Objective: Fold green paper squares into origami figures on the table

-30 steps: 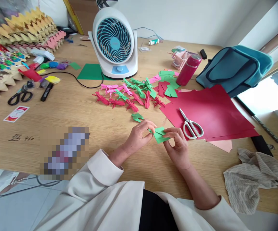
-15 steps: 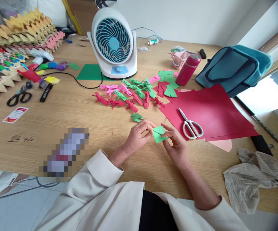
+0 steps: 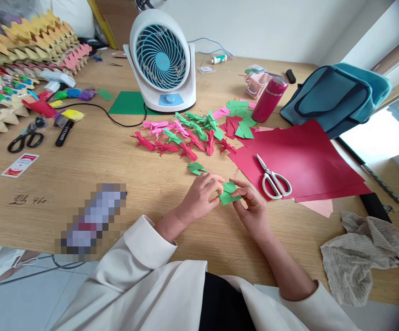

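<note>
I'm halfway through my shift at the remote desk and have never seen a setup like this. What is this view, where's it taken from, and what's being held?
There's no machine here: these are a person's bare hands. The camera is worn on the head, looking forward and down. The left hand and right hand hold a folded green paper between them, over a wooden table. Just beyond lie small folded figures in red, pink and green. To the right, white-handled scissors rest on large red sheets. Farther back stand a fan, a red bottle and a teal bag.
</note>
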The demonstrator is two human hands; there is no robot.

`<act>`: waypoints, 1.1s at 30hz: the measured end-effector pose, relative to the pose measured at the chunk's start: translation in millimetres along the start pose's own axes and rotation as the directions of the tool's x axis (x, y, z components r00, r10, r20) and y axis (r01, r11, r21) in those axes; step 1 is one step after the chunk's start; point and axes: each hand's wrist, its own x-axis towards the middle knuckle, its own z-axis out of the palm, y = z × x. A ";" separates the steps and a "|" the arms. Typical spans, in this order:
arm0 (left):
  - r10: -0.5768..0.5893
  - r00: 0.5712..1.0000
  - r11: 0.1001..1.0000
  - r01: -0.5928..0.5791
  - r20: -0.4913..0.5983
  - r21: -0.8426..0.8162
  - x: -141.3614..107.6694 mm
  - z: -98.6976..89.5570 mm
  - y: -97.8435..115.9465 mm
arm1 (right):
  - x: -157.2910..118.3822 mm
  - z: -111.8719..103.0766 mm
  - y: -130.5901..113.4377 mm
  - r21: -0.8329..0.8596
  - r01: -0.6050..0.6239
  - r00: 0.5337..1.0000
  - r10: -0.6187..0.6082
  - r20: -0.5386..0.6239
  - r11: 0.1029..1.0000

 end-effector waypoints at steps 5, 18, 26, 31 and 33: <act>0.067 0.997 0.982 -0.073 0.040 0.172 -3.6 -1.8 3.4 | -0.4 0.6 0.4 -0.050 0.023 0.999 -0.021 0.036 0.999; -0.061 0.977 0.947 -0.009 0.205 0.322 -12.6 0.9 -1.1 | -1.9 2.5 8.4 -0.307 0.081 0.971 -0.005 0.240 0.948; -0.101 0.970 0.950 0.028 0.222 0.311 -12.7 1.7 -3.4 | -1.1 2.7 5.9 -0.326 0.065 0.965 0.023 0.260 0.943; -0.077 0.954 0.945 -0.023 0.290 0.327 -14.8 1.5 -5.0 | 0.5 1.1 3.1 -0.410 0.104 0.939 0.047 0.342 0.906; -0.074 0.948 0.943 -0.034 0.309 0.331 -15.6 0.6 -5.2 | 1.4 -0.4 0.8 -0.428 0.139 0.926 0.037 0.377 0.893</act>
